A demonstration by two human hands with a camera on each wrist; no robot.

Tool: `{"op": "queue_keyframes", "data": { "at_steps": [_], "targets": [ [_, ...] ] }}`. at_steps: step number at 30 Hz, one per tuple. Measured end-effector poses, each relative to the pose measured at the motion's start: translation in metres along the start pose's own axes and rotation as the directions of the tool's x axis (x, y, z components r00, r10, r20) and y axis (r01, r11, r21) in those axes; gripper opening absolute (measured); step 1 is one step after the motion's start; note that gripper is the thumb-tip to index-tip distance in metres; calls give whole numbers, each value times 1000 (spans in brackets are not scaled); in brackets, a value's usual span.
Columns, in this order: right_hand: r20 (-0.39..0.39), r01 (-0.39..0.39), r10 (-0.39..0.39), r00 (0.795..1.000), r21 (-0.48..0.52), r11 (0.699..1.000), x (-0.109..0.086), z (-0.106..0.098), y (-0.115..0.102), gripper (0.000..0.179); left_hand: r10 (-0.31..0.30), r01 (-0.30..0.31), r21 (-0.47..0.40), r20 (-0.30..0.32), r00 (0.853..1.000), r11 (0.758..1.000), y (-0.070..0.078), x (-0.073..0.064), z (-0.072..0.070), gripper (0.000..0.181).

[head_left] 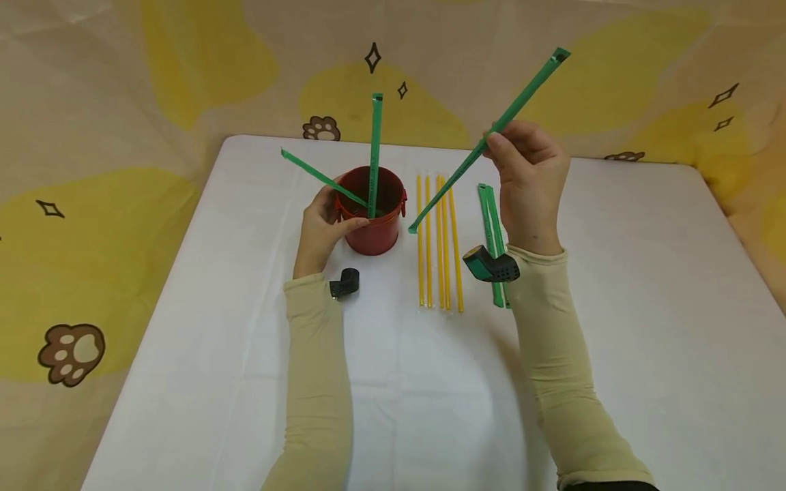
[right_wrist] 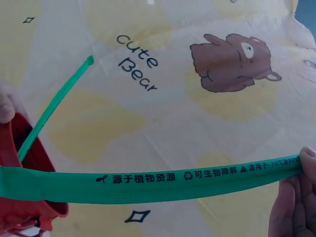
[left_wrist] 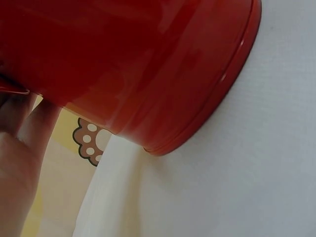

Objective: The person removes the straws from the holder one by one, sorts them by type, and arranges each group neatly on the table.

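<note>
The left hand grips the red bucket, thumb over its rim; its other fingers are partly hidden. Two green straws lean inside. The right hand pinches a wrapped green straw, slanting above the white table, where what look like five yellow straws lie beside two more green ones.

A red bucket stands upright just left of the frame's centre, two green-wrapped straws leaning in it. Another green-wrapped straw, darkly printed, slants from upper right down toward the centre, held raised.
</note>
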State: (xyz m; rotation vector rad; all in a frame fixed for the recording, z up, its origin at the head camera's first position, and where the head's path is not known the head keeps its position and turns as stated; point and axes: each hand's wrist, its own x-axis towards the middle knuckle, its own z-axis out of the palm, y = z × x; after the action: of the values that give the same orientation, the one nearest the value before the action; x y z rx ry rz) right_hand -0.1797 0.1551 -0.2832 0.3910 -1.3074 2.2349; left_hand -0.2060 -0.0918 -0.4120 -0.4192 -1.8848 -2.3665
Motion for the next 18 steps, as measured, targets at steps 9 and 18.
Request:
{"op": "queue_keyframes", "data": {
  "at_steps": [9,18],
  "targets": [
    [-3,0,0,1000,-8,1000,-5,-14,-4,6,15,-15,28,-5,1000,999,1,-1,-2,73],
    [-53,-3,4,999,9,1000,-7,-27,-11,7,10,-10,11,1,1000,1000,1,-1,1,72]
  ]
}}
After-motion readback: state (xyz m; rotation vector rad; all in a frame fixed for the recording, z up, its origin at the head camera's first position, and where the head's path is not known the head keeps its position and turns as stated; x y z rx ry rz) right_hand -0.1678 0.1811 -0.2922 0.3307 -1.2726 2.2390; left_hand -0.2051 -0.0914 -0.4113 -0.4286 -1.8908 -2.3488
